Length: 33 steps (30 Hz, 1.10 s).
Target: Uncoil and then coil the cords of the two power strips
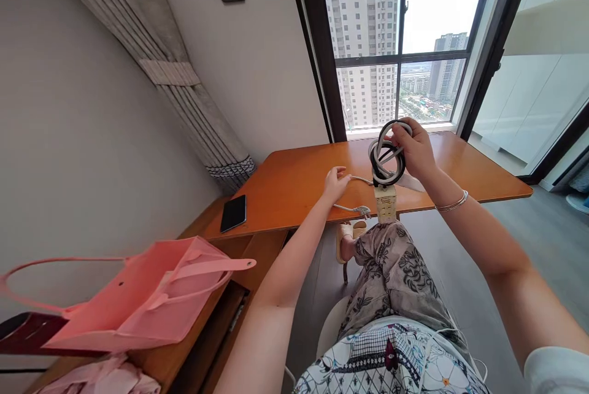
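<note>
At the far left I see a pink tote bag (151,299) lying on its side on a low wooden shelf unit (257,253), its handles spread out, with pale pink cloth (99,378) bunched below it. Just right of that, a dark phone (234,213) lies flat near the left corner of the orange-brown table (294,188). Moving on, my left hand (335,184) rests on the tabletop, fingers loosely curled and pressing on a thin grey cable (361,180) that runs from it to the right; I cannot tell whether the fingers pinch it or only lie over it. Near the table's front edge, just beside that hand, the cable's plug end (361,210) lies on the wood. Further right, my right hand (415,150) is raised above the table, fingers closed around a coiled bundle of black and white cord (386,154). Below the coil a cream power strip (385,202) hangs upright, its lower end at the table's edge above my patterned trouser knee (391,259). A bracelet (453,202) sits on the right wrist. Behind the table a tall window (396,38) shows high-rise blocks.
</note>
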Each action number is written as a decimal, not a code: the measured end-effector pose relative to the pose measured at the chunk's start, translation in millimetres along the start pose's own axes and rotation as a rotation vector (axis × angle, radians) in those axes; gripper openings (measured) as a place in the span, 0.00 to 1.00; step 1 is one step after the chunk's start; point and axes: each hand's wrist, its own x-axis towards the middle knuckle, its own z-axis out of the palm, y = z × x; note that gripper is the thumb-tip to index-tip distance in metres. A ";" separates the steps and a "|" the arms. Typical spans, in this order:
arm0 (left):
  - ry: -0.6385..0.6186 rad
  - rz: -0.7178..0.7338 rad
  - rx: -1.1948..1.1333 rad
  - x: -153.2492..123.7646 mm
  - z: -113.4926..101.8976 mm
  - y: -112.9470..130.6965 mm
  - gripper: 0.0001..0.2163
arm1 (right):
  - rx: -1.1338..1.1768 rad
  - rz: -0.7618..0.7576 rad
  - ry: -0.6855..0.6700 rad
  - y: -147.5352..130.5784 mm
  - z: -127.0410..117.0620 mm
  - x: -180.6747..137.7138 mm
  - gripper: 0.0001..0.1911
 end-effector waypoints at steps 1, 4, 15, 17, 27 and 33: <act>0.018 -0.022 0.165 1.3 -3.9 -10.4 0.18 | 0.004 -0.002 0.017 1.0 -2.1 2.1 0.16; -0.030 -0.147 0.571 1.2 -14.9 -34.0 0.22 | 0.009 -0.006 0.042 4.0 -7.4 5.4 0.18; -0.130 -0.248 0.610 7.1 -22.7 -31.0 0.09 | -0.067 -0.021 0.019 6.8 -8.2 -1.6 0.19; -0.118 -0.170 0.489 6.0 -21.2 -13.9 0.09 | -0.104 -0.023 0.030 8.7 -8.8 -1.1 0.19; -0.123 0.277 -0.377 -64.0 -13.9 84.6 0.18 | -0.007 -0.016 0.245 18.4 -12.5 10.6 0.22; -0.283 0.490 -0.138 -98.6 1.5 106.9 0.12 | 0.154 -0.012 0.338 22.6 -9.2 12.8 0.24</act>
